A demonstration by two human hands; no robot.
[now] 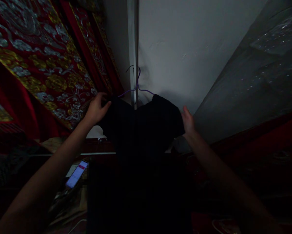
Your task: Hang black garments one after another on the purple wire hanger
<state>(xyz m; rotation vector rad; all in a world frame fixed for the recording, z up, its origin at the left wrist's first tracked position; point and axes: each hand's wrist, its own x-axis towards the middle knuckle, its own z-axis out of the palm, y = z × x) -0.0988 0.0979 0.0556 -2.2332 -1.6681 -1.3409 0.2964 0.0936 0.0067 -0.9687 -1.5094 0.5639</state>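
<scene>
A very dark short-sleeved garment (146, 130) hangs in front of me on a thin purple hanger (146, 90). The hanger's hook sits at a narrow upright pale edge (133, 42). My left hand (97, 109) is at the left shoulder of the garment, thumb and fingers apart, touching or just beside the cloth. At the opposite sleeve is my right hand (188, 122), its visible fingers stretched upward along the sleeve's outer edge. Part of that hand is behind the cloth and slightly blurred. The garment's lower part melts into the dark.
Red cloth with silver and gold embroidery (55, 65) hangs on the left. Behind the hanger stands a pale wall (184, 42). Sheer glittery material (265, 74) slants down at the right. A lit phone (77, 174) lies low on the left among dim clutter, near a white cable (77, 223).
</scene>
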